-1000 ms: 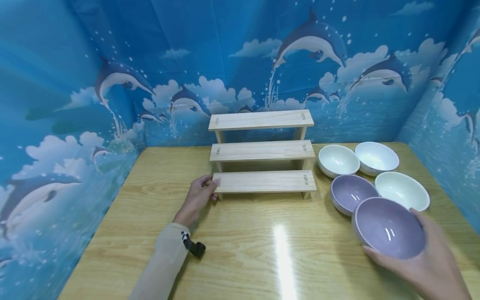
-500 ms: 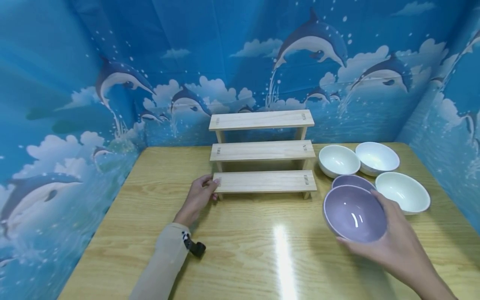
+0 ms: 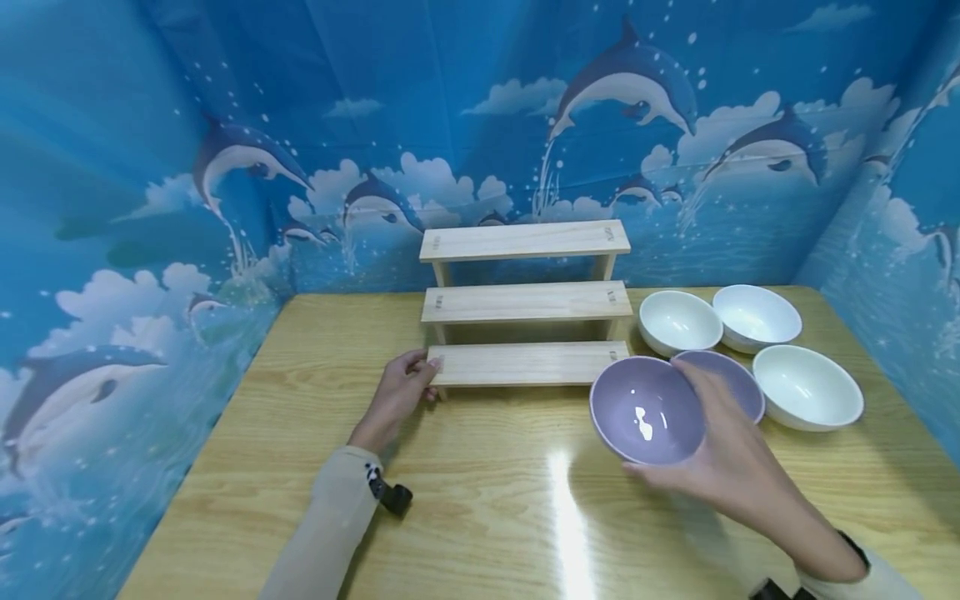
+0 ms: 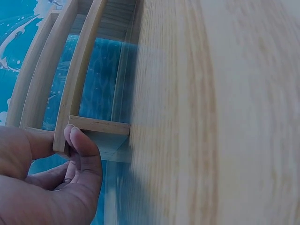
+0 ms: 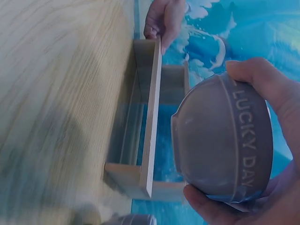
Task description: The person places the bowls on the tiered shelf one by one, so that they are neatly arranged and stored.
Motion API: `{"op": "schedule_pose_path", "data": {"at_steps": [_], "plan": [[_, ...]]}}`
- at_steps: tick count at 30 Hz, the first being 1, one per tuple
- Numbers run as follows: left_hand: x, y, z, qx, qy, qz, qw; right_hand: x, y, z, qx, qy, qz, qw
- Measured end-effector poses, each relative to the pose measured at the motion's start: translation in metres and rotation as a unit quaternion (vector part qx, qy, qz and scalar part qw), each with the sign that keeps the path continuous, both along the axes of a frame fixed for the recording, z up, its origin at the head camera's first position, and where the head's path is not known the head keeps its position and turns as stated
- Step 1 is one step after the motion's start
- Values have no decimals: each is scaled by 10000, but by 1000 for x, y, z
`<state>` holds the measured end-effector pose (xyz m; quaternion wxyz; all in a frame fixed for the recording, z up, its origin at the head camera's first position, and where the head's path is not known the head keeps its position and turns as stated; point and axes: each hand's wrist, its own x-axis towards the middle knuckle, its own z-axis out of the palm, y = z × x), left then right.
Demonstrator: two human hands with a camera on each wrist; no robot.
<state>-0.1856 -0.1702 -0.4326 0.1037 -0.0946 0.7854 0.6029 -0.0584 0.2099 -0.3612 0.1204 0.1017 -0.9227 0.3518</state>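
Observation:
My right hand [image 3: 738,462] grips a purple bowl [image 3: 645,408] by its sides, held up over the table just off the lower right end of a three-step wooden rack [image 3: 525,304]. The bowl's mouth tips toward the head camera. Raised letters reading "LUCKY DAY" run round its outer wall in the right wrist view, where the bowl [image 5: 215,136] hides part of the rack. At the rack's other end, my left hand [image 3: 397,396] pinches the left end of the lowest step, thumb on top. The left wrist view shows that thumb and fingers [image 4: 84,150] at the board's end.
A second purple bowl [image 3: 742,387] stands behind my right hand, partly hidden. Around it are a pale green bowl [image 3: 678,323], a white bowl [image 3: 757,317] and another pale bowl [image 3: 806,387]. A blue dolphin-print curtain [image 3: 480,108] closes off the back and sides of the wooden table [image 3: 480,500].
My right hand has carried the purple bowl leftward and slightly up, from in front of the other bowls to the rack's lower right corner. My left hand has stayed at the rack.

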Motion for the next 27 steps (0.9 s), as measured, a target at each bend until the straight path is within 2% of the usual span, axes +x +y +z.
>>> {"op": "schedule_pose_path", "data": {"at_steps": [9,20,27], "plan": [[0,1,0,-18,5,5,10000,-16,-22,2,68,-216,394,9990],[0,2,1,-48,5,36,10000,-38,-49,4,-92,-159,911,9957],[1,2,1,-82,74,-33,9999,-48,-68,6,50,-48,1087,9941]]}}
